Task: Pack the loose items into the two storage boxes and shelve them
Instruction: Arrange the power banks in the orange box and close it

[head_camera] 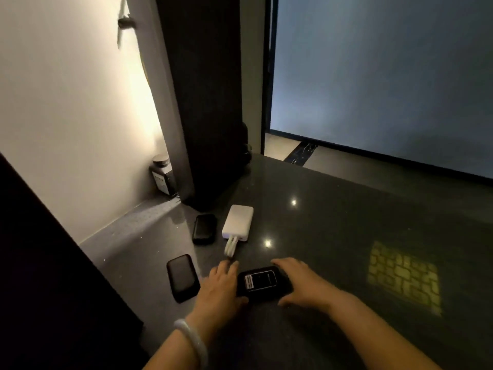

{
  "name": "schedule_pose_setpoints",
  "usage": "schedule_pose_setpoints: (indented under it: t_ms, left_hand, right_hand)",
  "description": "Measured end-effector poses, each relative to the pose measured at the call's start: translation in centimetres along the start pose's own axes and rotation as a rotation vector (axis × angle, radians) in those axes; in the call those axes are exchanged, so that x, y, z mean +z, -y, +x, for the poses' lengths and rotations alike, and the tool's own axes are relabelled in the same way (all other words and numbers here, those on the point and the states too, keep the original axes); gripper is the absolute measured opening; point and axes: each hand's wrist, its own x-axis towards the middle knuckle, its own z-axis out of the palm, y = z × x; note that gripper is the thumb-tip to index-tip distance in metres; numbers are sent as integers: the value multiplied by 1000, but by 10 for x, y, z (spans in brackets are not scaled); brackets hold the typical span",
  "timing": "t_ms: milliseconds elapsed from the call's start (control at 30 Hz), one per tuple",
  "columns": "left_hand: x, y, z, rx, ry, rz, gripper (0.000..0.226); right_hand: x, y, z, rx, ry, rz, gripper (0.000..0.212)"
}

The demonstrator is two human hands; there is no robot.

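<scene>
Bracketing a black device with a label (pixel 262 282) between both hands on the dark countertop (pixel 346 214), left hand (pixel 222 285) against its left end, right hand (pixel 301 283) cupped over its right end; fingers spread wide and curved, touching its edges, not closed round it. Looks like a two-sided steadying so the flat slab can be squared up or scooped off the slick surface. Lying flat, label side up, long axis running left to right, tilted slightly away on the right. Just beyond the left fingertips, a white power bank (pixel 238 222) with its short cable (pixel 230 248) pointing back toward the person, long axis running away. Two more black slabs (pixel 183 277) (pixel 204 228) left of it, well apart. No storage box in view, so packing seemingly just beginning
</scene>
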Motion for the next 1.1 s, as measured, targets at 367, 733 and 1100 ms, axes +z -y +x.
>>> schedule_pose_setpoints:
  t_ms: [367,733,1100]
  left_hand:
    - [10,13,24,-94,-147,-272,73]
    - [-15,-7,118,-197,-384,-88,79]
    - [-3,-4,150,-333,-216,-168,105]
  right_hand:
    - [26,-7,42,-137,-117,25,75]
    - [20,-32,43,143,-399,51,72]
    - [25,-31,41,220,-417,73,71]
